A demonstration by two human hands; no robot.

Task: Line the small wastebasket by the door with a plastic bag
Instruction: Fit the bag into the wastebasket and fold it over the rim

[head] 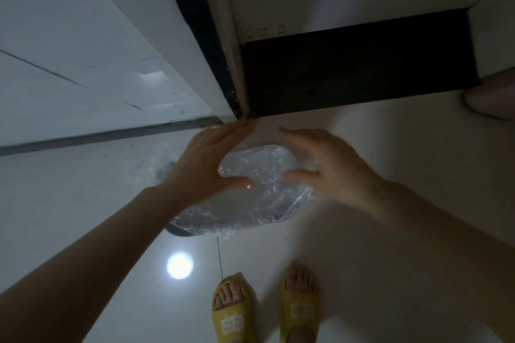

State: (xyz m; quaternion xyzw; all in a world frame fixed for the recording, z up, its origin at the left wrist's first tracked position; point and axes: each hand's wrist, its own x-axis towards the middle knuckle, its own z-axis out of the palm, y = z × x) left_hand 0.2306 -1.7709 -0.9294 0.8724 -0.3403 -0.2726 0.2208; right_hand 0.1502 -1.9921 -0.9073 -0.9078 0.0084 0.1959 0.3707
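A small round wastebasket (178, 229) stands on the pale floor by the door frame, seen from above. A clear crinkled plastic bag (250, 209) is draped over its mouth and rim, hiding most of the bin. My left hand (206, 164) rests on the bag's left side, fingers spread, thumb pressing into the plastic. On the bag's right side, my right hand (326, 167) has its fingers apart and its thumb on the plastic. Both hands are blurred.
A white door (83, 50) with a dark edge (206, 36) lies left of the bin, and a dark baseboard (362, 72) runs behind it. My feet in yellow slippers (231, 312) stand just below. A bright light reflection (179, 265) shows on the glossy floor.
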